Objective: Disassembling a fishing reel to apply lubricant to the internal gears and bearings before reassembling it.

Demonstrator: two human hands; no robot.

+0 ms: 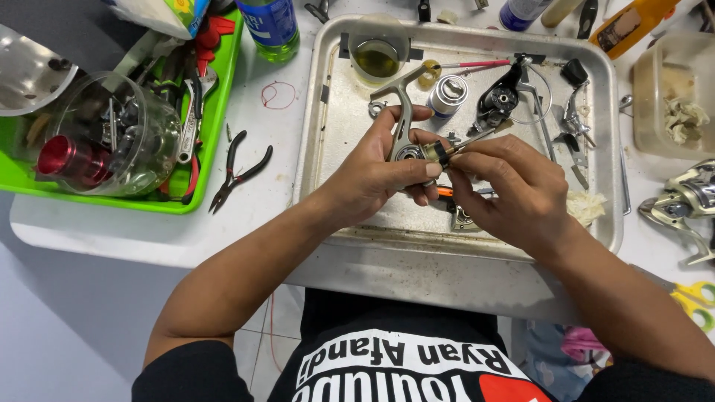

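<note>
My left hand (376, 175) grips a grey metal fishing-reel body (403, 119) whose stem points up and away over a metal tray (328, 134). My right hand (514, 190) pinches a small brass and black cylindrical part (436, 152) against the reel body, with a thin shaft (477, 138) sticking out to the right. Both hands meet over the tray's middle. An orange-handled tool (445, 192) shows just below my fingers, mostly hidden.
On the tray lie a black reel part (497, 97), a small silver spool (447, 94), a handle piece (573, 119) and a cup of oil (377, 56). Pliers (238, 171) lie left of it. A green bin (216, 119) holds tools; another reel (681, 202) sits right.
</note>
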